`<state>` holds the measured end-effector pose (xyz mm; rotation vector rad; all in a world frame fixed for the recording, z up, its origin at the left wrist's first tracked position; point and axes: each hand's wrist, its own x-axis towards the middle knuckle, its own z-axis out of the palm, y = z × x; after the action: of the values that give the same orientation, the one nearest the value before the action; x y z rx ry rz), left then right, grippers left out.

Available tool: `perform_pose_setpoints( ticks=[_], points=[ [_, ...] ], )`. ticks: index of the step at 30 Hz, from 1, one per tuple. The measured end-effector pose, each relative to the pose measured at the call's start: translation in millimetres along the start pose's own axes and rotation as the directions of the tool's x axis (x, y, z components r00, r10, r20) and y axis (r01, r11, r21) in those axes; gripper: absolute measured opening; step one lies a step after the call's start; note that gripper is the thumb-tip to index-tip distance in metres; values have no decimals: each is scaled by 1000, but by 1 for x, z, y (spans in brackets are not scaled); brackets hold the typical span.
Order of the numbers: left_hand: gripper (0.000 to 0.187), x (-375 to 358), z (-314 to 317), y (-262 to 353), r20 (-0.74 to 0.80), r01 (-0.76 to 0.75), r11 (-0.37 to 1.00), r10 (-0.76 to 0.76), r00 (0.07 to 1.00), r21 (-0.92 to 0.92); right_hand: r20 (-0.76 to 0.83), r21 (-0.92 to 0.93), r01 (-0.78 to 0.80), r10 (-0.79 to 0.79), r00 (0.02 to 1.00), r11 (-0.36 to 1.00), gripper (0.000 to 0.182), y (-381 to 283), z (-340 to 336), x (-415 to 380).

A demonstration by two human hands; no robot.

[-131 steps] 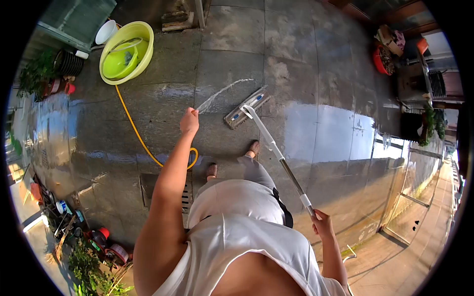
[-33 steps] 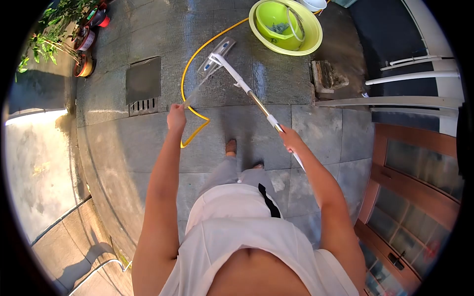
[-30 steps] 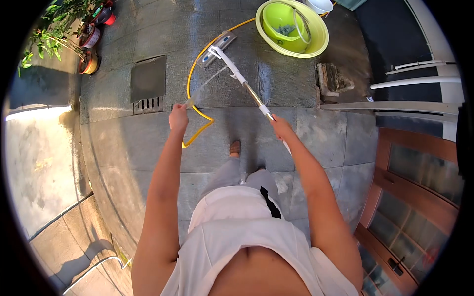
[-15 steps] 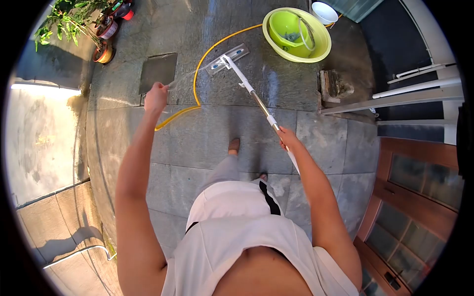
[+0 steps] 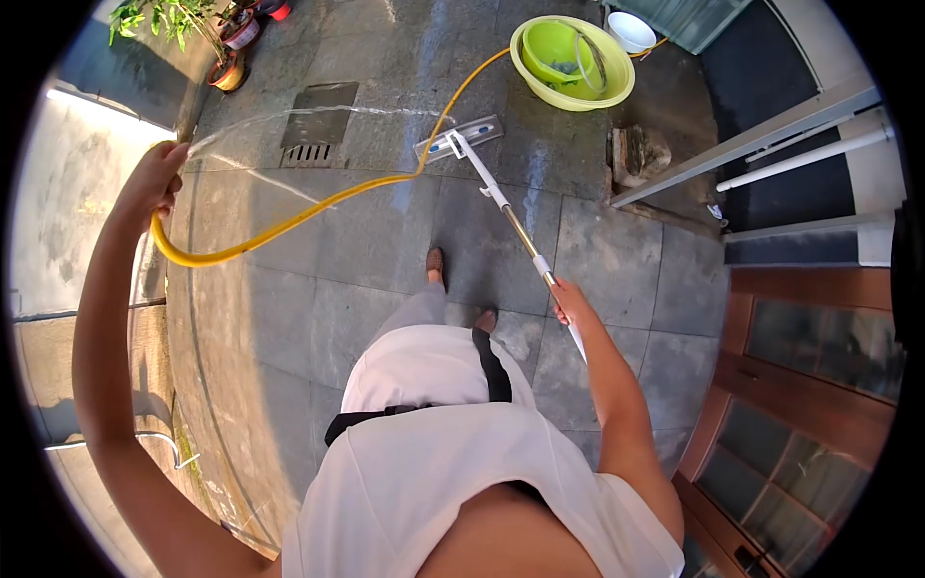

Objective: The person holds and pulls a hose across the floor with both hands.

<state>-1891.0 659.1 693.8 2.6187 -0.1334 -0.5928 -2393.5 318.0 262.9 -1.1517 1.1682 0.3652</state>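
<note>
At the far left, my left hand (image 5: 157,183) is closed around the end of a yellow hose (image 5: 226,256). Water (image 5: 279,115) sprays from it in two thin streams, one arching right to the mop head and the other falling on the paving. My right hand (image 5: 572,302) grips the pole of a flat mop (image 5: 520,234), which slants up and left from my hand. Its flat rectangular head (image 5: 484,130) lies on the wet floor, and the hose passes across its left end.
A green tub (image 5: 621,89) with a smaller basin (image 5: 549,43) inside stands at the back, beside a white bowl (image 5: 631,32). Potted plants (image 5: 226,72) line the far left. A drain grate (image 5: 306,154) is set in the paving. Right are metal rails (image 5: 761,142) and a wooden-framed door (image 5: 819,337).
My left hand has swung out to the left, lifting the hose off the floor. Water now reaches the mop head in a long arc. My right hand keeps its grip on the mop.
</note>
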Motion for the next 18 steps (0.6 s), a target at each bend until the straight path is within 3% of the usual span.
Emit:
perform_pose_setpoints(
  ticks=[4,7,13,17,18],
  points=[
    [31,-28,-15,-29,18,76,996,-75,997,-47,-47,-80,-39,36,998,996,32,24,-5,-49],
    [30,-22,19,-38,44,107,980,-101,994,-167,-98,-102,-62,52,994,993,35,42,-14,-89],
    [29,82,169,-82,43,29,886,-10,999,-463,-197,-98,-180,158,968,979,43,48,-8,-173],
    [33,144,291,-106,-150,-136,961,102,983,-239,-245,-94,-270,240,939,958,44,27,4,-228],
    [33,153,315,-106,-124,-102,967,75,989,-232,-253,-87,-288,258,932,954,44,21,7,-238]
  ],
)
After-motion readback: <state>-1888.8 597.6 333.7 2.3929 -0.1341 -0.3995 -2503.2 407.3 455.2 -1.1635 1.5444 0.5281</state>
